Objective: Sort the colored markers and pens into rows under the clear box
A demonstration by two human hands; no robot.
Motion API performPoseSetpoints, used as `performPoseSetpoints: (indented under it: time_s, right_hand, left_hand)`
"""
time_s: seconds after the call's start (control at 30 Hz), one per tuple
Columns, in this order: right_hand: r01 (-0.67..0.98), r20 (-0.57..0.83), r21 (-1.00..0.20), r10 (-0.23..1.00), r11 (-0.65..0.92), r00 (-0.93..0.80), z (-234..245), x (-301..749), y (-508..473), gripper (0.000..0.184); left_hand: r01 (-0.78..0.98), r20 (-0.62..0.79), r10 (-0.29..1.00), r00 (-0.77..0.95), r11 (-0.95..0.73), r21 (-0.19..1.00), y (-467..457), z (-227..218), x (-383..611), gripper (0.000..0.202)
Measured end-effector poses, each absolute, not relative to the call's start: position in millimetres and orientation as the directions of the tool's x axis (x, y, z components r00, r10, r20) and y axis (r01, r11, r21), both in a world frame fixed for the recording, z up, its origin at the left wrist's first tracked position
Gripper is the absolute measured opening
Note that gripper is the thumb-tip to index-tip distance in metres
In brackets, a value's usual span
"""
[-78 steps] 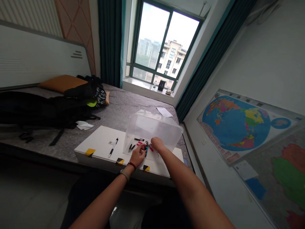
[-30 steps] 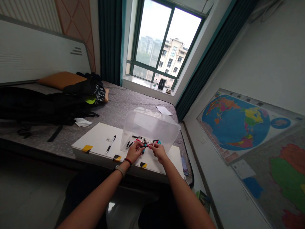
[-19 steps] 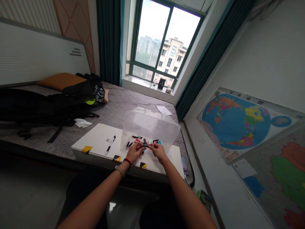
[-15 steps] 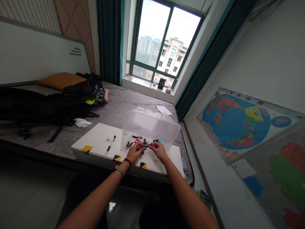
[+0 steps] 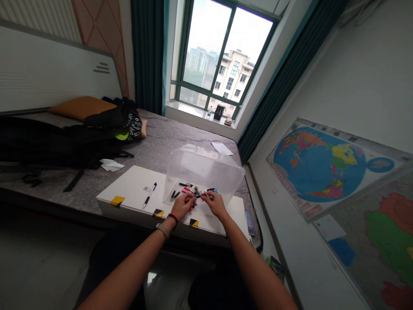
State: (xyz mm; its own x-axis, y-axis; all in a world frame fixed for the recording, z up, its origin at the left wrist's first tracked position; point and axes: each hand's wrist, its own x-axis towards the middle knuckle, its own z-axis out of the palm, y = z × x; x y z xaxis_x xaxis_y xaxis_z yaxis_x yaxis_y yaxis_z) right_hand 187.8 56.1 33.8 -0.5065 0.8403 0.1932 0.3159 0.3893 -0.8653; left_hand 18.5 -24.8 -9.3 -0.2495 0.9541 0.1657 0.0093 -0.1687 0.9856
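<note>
My left hand (image 5: 182, 206) and my right hand (image 5: 215, 204) meet over the white box, fingertips pinched close together. Between them is a small dark pen part (image 5: 198, 196), its exact shape too small to make out. A thin pale piece shows at the right fingertips. Just beyond lie pen parts in black, red and teal, among them a black piece (image 5: 183, 184) and a teal piece (image 5: 216, 190). They lie at the opening of a clear plastic bin (image 5: 206, 168) tipped on its side. A complete white-and-black pen (image 5: 150, 195) rests left of the bin.
The white box (image 5: 125, 185), with yellow-and-black corner tabs, sits on a grey mattress (image 5: 158, 133). Black bags (image 5: 58, 142), an orange cushion (image 5: 80, 107) and a crumpled tissue (image 5: 111, 165) lie to the left. A paper sheet (image 5: 222, 148) lies behind the bin.
The fingers have shifted slightly around the small dark part, and its angle between the hands differs a little. The bin and the pen on the box stay in place.
</note>
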Motion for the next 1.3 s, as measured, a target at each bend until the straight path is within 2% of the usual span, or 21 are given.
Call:
performPoseSetpoints:
  time_s: [0.43, 0.7, 1.3]
  right_hand:
    - [0.356, 0.204, -0.84, 0.846, 0.41, -0.493, 34, 192, 52, 0.021]
    - [0.282, 0.212, -0.876, 0.838, 0.391, -0.502, 33, 194, 50, 0.023]
    - [0.299, 0.175, -0.883, 0.844, 0.363, -0.507, 31, 197, 51, 0.028]
  left_hand:
    - [0.021, 0.148, 0.96, -0.236, -0.147, 0.989, -24, -11, 19, 0.036]
    - [0.016, 0.159, 0.957, -0.243, -0.16, 0.987, -25, -8, 19, 0.038]
    - [0.047, 0.179, 0.958, -0.222, -0.173, 0.984, -28, -3, 19, 0.035]
